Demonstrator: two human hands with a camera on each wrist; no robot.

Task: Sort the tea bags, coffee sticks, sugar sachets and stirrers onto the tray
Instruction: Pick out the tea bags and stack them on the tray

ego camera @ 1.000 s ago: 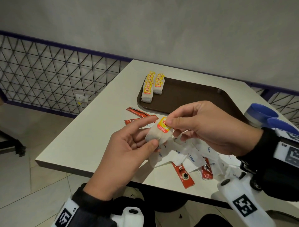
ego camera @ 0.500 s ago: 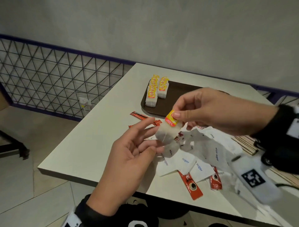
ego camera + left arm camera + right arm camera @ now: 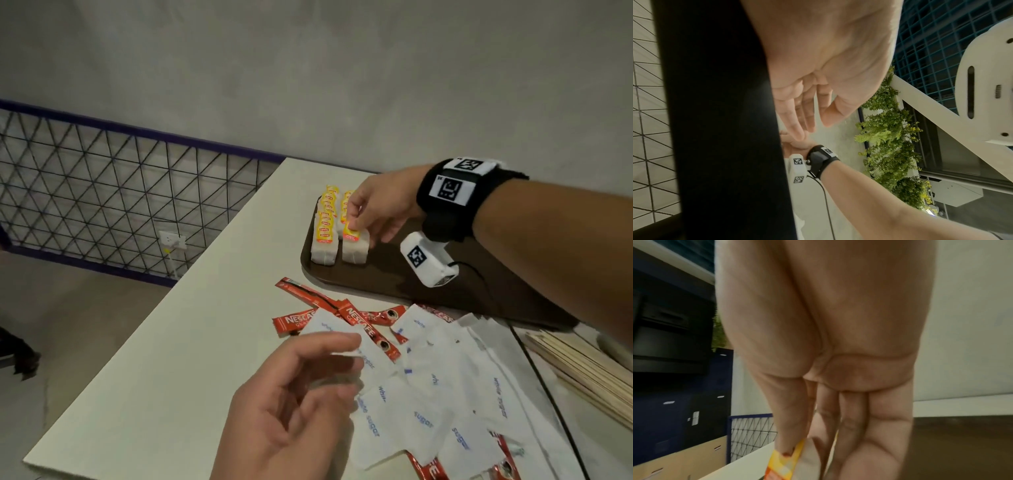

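Pinching a yellow-tagged tea bag (image 3: pixel 354 244) with right hand (image 3: pixel 380 209), left hand (image 3: pixel 291 407) fingers loose, "NESCAFE" sticks (image 3: pixel 368 334)

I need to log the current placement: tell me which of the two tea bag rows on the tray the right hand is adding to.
The right row, farther from the table's left edge. The right hand pinches its front tea bag's yellow tag; the left row stands untouched beside it.

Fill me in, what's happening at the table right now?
The right hand pinches a tea bag at the near end of the right row on the brown tray. The left hand hovers open over sugar sachets and coffee sticks lying loose on the table. Stirrers remain unsorted too.
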